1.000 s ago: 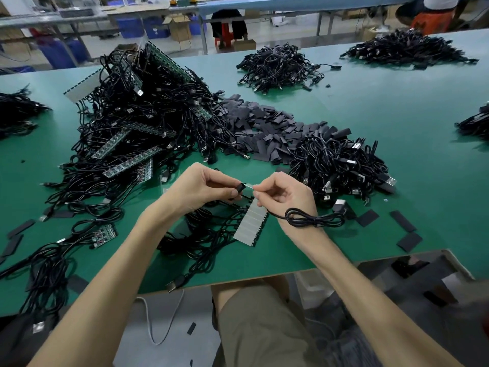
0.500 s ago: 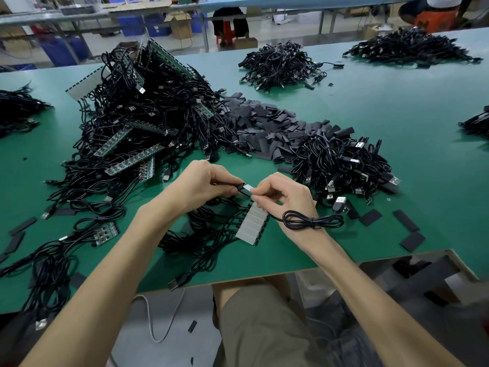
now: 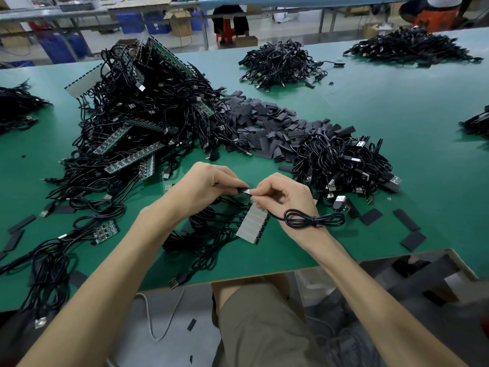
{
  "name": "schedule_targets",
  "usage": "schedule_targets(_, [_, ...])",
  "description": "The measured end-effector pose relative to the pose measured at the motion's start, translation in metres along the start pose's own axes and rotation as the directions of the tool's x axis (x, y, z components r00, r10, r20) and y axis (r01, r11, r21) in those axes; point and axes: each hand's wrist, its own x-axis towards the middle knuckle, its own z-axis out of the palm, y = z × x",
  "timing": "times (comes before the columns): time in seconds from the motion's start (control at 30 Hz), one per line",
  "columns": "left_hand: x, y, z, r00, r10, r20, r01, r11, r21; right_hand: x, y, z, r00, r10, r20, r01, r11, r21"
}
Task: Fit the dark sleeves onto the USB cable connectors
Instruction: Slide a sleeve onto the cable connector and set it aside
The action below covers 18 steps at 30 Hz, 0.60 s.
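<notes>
My left hand (image 3: 205,184) pinches a dark sleeve (image 3: 240,190) at its fingertips. My right hand (image 3: 284,196) pinches a small pale connector piece (image 3: 248,191) whose tip meets the sleeve. A thin black cable bundle (image 3: 313,220) hangs from my right hand across the wrist. Under both hands lies a pale panel strip (image 3: 252,223) with several black cables attached. A heap of loose dark sleeves (image 3: 267,124) lies on the green table (image 3: 397,107) beyond my hands.
A large tangle of cables and circuit strips (image 3: 137,123) fills the left. A cable pile (image 3: 341,162) sits right of my hands, with loose sleeves (image 3: 407,221) near the front edge. More cable heaps (image 3: 280,63) lie at the back. The table edge has a notch (image 3: 423,271) at the right.
My hands stay together; the dark sleeve and the pale connector piece have closed up between the fingertips. The view has shifted slightly.
</notes>
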Motion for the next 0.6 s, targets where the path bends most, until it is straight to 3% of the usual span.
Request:
schedule_targets(0.23, [-0.001,0.002,0.010,1.000,-0.021,0.023,0.022,0.999,-0.033,0.000,-0.002,0.002,0.994,0.114,0.002,-0.113,0.987,0.111])
schedule_targets(0.37, [0.000,0.003,0.014,0.995,-0.100,0.009,0.100,0.979,-0.178,0.001,-0.006,-0.001,0.968,0.252,0.002,-0.244,0.933,0.265])
schedule_targets(0.6, [-0.004,-0.001,0.025,0.979,-0.199,-0.038,0.164,0.888,-0.430,0.002,-0.010,-0.008,0.958,0.287,-0.027,-0.247,0.866,0.435])
